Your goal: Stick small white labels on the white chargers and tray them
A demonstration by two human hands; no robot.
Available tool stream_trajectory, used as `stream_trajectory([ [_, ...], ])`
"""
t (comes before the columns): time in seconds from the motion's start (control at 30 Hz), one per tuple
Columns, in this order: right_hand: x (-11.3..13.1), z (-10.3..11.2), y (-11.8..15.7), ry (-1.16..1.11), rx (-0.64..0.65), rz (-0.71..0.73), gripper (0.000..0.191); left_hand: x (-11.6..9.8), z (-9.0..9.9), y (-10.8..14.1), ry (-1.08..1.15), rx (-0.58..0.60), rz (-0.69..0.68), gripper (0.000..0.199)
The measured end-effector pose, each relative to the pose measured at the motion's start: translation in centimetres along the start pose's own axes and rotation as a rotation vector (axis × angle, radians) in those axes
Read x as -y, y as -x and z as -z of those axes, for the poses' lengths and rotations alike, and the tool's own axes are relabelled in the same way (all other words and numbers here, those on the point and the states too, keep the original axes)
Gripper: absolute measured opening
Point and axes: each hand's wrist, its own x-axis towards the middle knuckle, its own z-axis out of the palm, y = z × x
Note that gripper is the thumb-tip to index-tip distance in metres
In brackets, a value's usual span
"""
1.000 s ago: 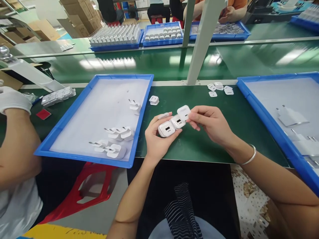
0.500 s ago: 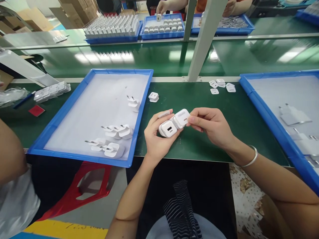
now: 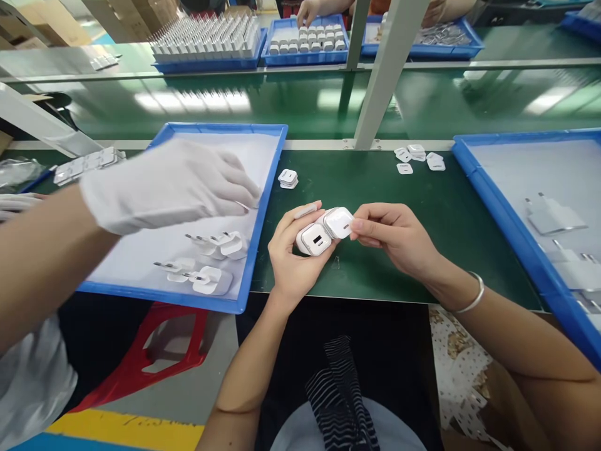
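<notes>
Two white power adapters sit side by side in my left hand (image 3: pixel 295 254), which is closed round them. The nearer adapter (image 3: pixel 313 240) faces me with a dark USB port and a smaller slot. Over the front of the other lies a white square cover plate (image 3: pixel 339 223), and whether it is seated there I cannot tell. My right hand (image 3: pixel 397 237) pinches the plate's right edge between thumb and fingertips. Another thin white piece (image 3: pixel 306 211) rests along my left fingers. A short stack of white cover plates (image 3: pixel 288 178) stands just beyond my left hand.
A co-worker's white-gloved hand (image 3: pixel 173 185) reaches over the left blue tray (image 3: pixel 240 300), where several plug adapters (image 3: pixel 213 280) lie. Loose cover plates (image 3: pixel 416 151) lie at the back. Another blue tray (image 3: pixel 504 216) stands right; a pale post (image 3: pixel 387 75) rises behind my hands.
A gloved hand has come in from the left over the left tray and now covers the plug adapter at its far right. My hands have barely moved.
</notes>
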Motion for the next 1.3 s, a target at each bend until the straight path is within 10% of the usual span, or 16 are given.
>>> stream_trajectory([
  [1.3,0.75,0.17,0.04,0.141,-0.005,-0.046,0.036,-0.10,-0.02,-0.08,-0.060,0.042,-0.065,0.036],
])
